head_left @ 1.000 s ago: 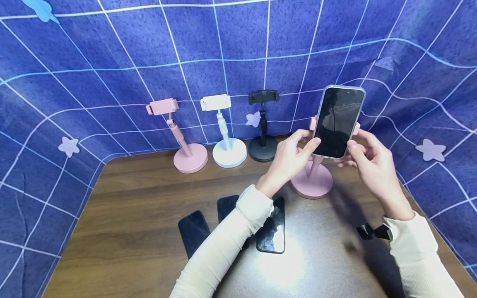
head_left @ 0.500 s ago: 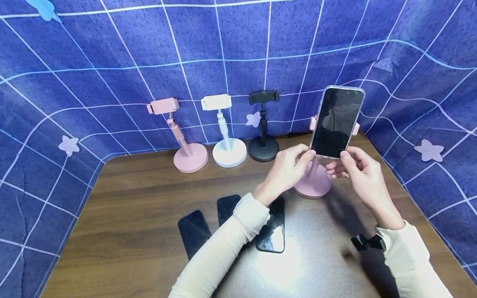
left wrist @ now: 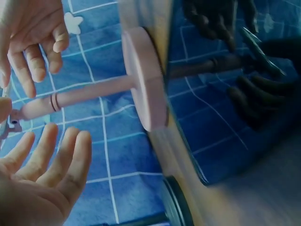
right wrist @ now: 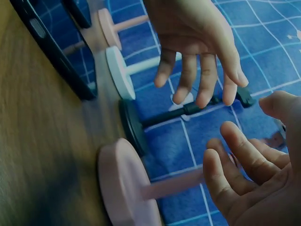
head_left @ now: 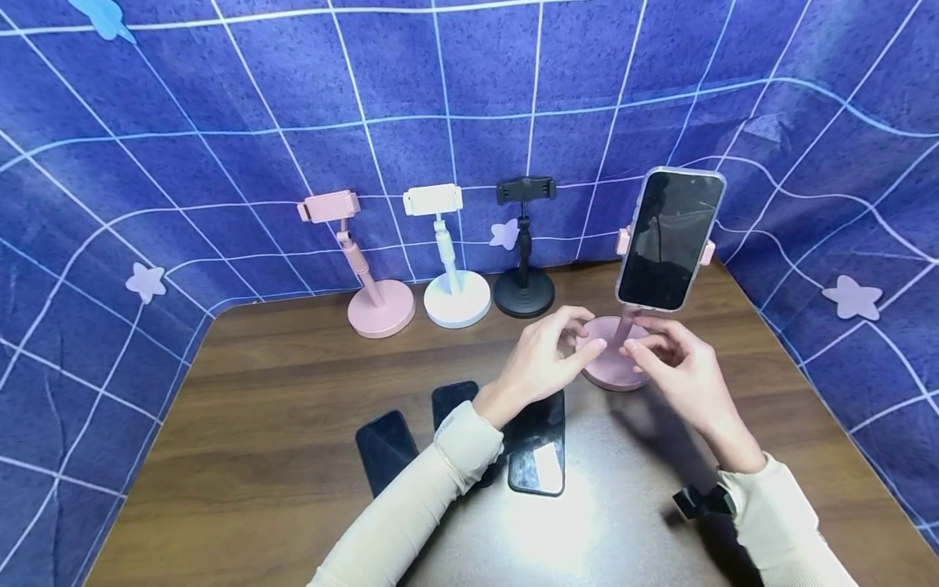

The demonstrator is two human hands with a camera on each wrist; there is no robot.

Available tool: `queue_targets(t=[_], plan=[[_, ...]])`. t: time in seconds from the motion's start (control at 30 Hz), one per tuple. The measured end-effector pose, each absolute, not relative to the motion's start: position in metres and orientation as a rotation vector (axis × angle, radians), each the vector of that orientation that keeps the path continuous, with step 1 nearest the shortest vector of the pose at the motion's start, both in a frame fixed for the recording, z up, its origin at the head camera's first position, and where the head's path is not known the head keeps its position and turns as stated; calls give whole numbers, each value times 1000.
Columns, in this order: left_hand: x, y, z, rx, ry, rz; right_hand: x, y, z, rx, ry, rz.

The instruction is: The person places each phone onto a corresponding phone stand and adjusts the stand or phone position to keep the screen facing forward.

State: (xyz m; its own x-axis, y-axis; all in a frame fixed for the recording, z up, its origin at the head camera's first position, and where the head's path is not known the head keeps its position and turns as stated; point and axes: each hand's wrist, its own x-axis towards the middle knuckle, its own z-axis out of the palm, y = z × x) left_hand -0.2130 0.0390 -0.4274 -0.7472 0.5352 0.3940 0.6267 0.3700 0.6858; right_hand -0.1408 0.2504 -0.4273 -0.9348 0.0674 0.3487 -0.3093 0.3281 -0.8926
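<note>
In the head view a smartphone [head_left: 671, 236] with a pale edge and dark screen sits tilted in the clamp of a pink phone stand [head_left: 613, 378] at the right. My left hand [head_left: 539, 359] is left of the stand's pole and my right hand [head_left: 682, 379] is on its right, both below the phone. Both wrist views show loosely bent fingers with nothing held: the left hand [left wrist: 51, 183] lies apart from the pole [left wrist: 89, 92], and the right hand [right wrist: 258, 183] is close to it. Whether any right fingertip touches the pole, I cannot tell.
Along the back of the wooden table [head_left: 257, 408] stand another pink stand [head_left: 381, 310], a white stand [head_left: 456, 300] and a black stand [head_left: 524, 293]. Dark phones lie in front: a left one [head_left: 385, 448], a middle one [head_left: 451, 398], a right one [head_left: 539, 456]. Blue cloth [head_left: 293, 81] hangs behind.
Both hands have left the phone's lower edges and moved down beside the stand's pole. The phone stays up in the pink clamp.
</note>
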Motion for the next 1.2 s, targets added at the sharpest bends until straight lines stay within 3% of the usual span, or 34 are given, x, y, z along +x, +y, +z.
queue_targets(t=[0.63, 1.2], plan=[[-218, -13, -450, -946, -2659, -999, -162, 200, -439, 426, -2197, 1580], [-245, -36, -453, -964, -2746, -768, -207, 168, -435, 315, -2178, 1637]])
